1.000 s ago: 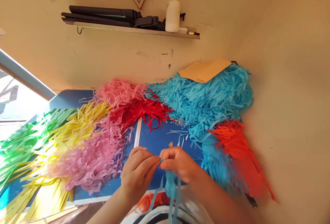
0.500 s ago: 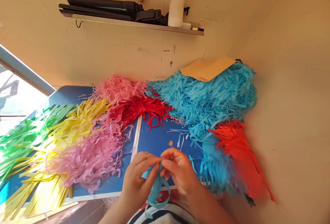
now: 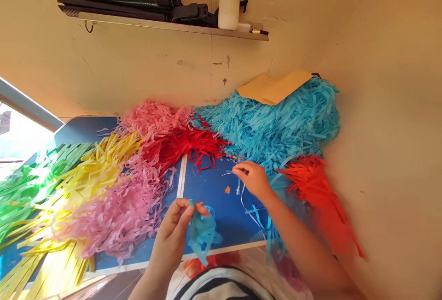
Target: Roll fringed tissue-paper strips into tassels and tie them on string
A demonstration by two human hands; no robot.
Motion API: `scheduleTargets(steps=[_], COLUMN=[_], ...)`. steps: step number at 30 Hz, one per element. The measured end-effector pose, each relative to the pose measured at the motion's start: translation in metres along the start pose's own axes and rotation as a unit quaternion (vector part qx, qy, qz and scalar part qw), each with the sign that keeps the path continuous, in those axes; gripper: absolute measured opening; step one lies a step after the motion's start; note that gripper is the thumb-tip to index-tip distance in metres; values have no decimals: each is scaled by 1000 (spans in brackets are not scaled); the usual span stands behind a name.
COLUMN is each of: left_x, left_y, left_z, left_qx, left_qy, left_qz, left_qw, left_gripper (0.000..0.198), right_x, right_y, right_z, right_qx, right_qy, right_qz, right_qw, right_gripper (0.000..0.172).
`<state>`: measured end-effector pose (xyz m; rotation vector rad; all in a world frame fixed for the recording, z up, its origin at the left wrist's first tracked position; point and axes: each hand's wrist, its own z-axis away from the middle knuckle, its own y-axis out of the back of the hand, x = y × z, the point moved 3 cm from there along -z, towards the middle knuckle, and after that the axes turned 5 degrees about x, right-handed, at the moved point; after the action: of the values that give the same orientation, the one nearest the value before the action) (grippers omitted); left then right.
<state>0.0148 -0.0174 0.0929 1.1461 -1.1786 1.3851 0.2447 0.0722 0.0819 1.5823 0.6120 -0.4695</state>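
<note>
My left hand (image 3: 177, 219) pinches a fringed strip of blue tissue paper (image 3: 202, 231) between thumb and fingers. The strip hangs in loose curls in front of my striped shirt. Further forward, over the blue table (image 3: 221, 217), my right hand (image 3: 251, 178) has its fingertips closed together on a thin white string (image 3: 253, 219). One short end of it sticks out left of the fingertips, and the rest trails down to the table's front edge. A small orange scrap (image 3: 227, 190) lies just left of this hand.
A large blue fringe heap (image 3: 276, 129) bears a tan paper sheet (image 3: 274, 89). Red (image 3: 183, 145), pink (image 3: 155, 118), lilac (image 3: 120, 212), yellow (image 3: 93, 171) and green fringe (image 3: 34, 185) spread leftward. Orange-red fringe (image 3: 321, 198) lies right. A wall shelf (image 3: 172, 26) carries a white bottle (image 3: 229, 2).
My hands have separated. The right has let go of the blue strip and moved forward to the white string; the left keeps the strip, slightly further left. The view has shifted a little.
</note>
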Motion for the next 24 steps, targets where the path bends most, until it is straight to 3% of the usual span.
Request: scheduleTargets(steps=[3, 5, 8, 11, 14, 17, 19, 24], left_x=[-8, -14, -21, -22, -18, -14, -11, -7], left_y=[-2, -5, -9, -8, -9, -15, -19, -21], left_z=[-2, -3, -3, -3, -3, -2, 0, 4], left_qx=[9, 23, 10, -12, -31, -47, -44, -47], left_qy=[105, 121, 112, 90, 66, 43, 10, -56], left_qz=[119, 137, 107, 35, -26, -77, -134, -224], left_qw=[987, 983, 988, 995, 997, 995, 990, 972], left_gripper=[31, 34, 34, 36, 37, 34, 30, 25], right_x=[42, 57, 56, 32, -4, -35, -43, -39], right_y=[6, 3, 0, 7, 10, -4, -16, -33], right_z=[-40, -52, -50, -30, 6, 46, 65, 80], right_qx=[-28, -50, -61, -45, -50, -78, -66, -38], right_qy=[-42, -54, -56, -41, 10, 40, 19, -16], right_qz=[99, 142, 174, 168, 62, -212, -322, -407], right_qw=[994, 987, 981, 984, 997, 973, 944, 913], right_gripper=[18, 17, 16, 17, 13, 6, 4, 4])
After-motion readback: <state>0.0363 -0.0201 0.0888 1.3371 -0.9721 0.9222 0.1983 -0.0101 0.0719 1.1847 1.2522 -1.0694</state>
